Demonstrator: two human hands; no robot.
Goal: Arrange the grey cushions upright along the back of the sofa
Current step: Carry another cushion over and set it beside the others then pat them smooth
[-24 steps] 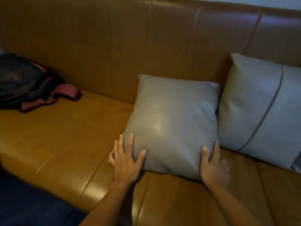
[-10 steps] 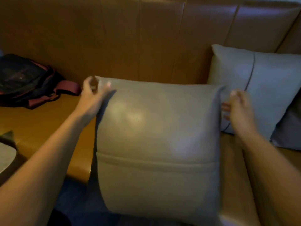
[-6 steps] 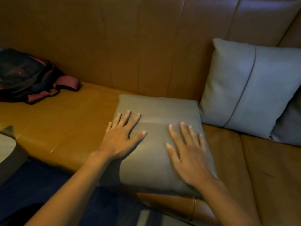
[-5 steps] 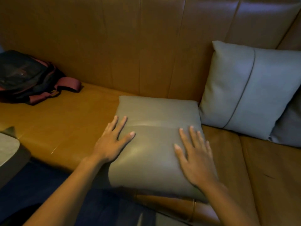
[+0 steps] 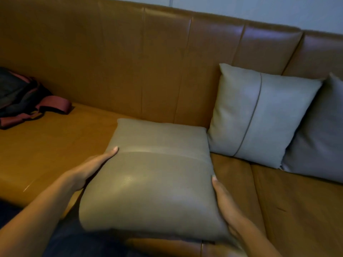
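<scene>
A grey cushion (image 5: 156, 179) lies flat on the seat of the brown leather sofa (image 5: 130, 71), its near edge hanging over the seat's front. My left hand (image 5: 89, 169) presses against its left side and my right hand (image 5: 226, 204) against its right side, gripping it from both flanks. A second grey cushion (image 5: 259, 114) with a seam line stands upright against the sofa back to the right. A darker grey cushion (image 5: 319, 138) stands behind it at the far right edge.
A black and maroon backpack (image 5: 24, 101) lies on the seat at the far left. Bare seat stretches between the backpack and the flat cushion. A pale wall (image 5: 259, 10) shows above the sofa back.
My hands have slid off the top of the flat cushion and moved to its left and right sides. The cushion has shifted slightly toward me.
</scene>
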